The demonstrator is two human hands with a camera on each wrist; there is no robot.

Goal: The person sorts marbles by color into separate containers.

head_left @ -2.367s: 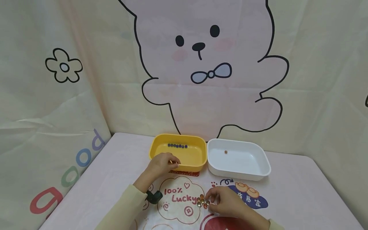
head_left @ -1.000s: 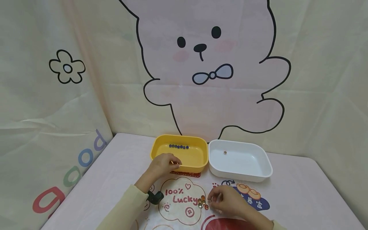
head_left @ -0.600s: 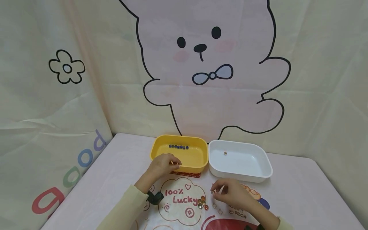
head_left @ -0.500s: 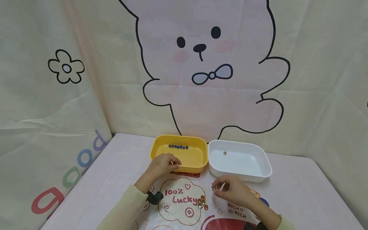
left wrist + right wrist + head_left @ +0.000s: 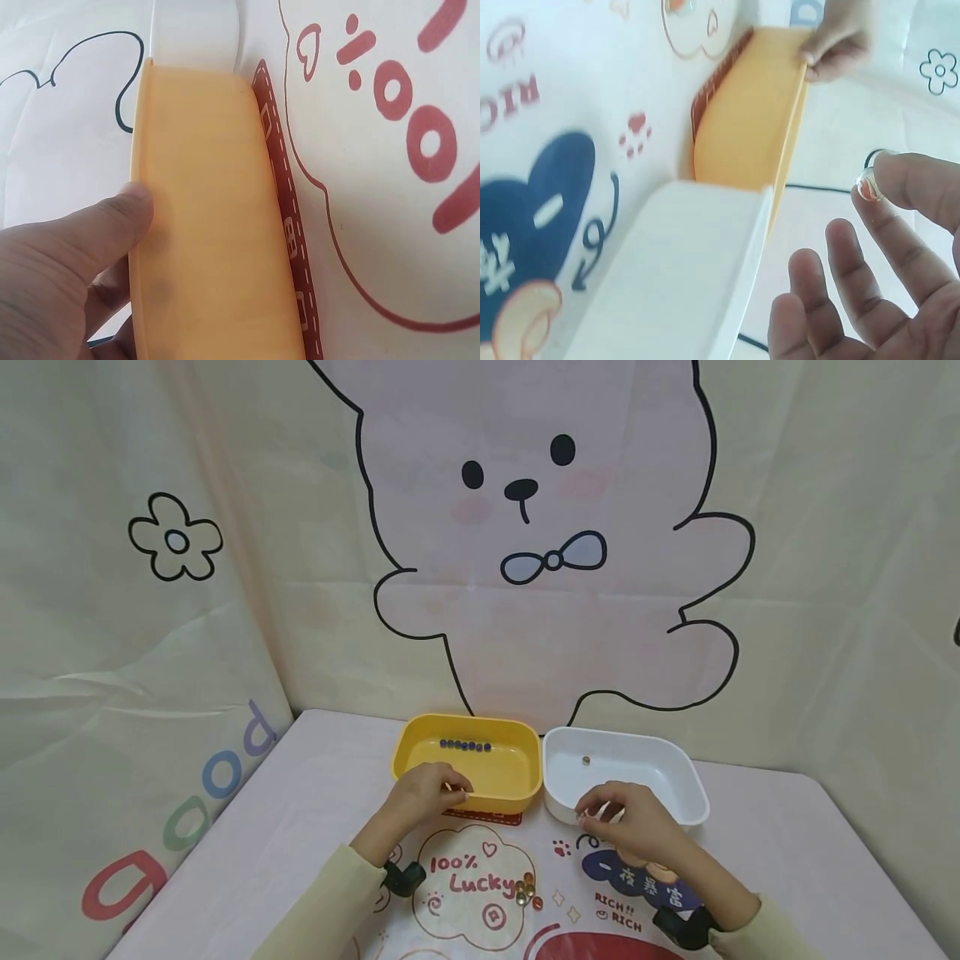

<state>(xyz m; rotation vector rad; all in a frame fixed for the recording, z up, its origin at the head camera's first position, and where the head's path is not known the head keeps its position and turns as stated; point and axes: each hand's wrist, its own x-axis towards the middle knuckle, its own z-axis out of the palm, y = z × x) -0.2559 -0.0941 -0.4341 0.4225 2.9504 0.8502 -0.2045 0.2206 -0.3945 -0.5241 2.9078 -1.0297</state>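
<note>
At the front rim of the white tub [image 5: 637, 762], the right hand [image 5: 633, 818] has a marble [image 5: 868, 186] pinched thumb-to-finger; can't tell if it's touching. Tub runs long left to right, roomy floor just beyond. Left hand [image 5: 425, 790], farther off, grips the front edge of the yellow tub [image 5: 510, 768]
</note>
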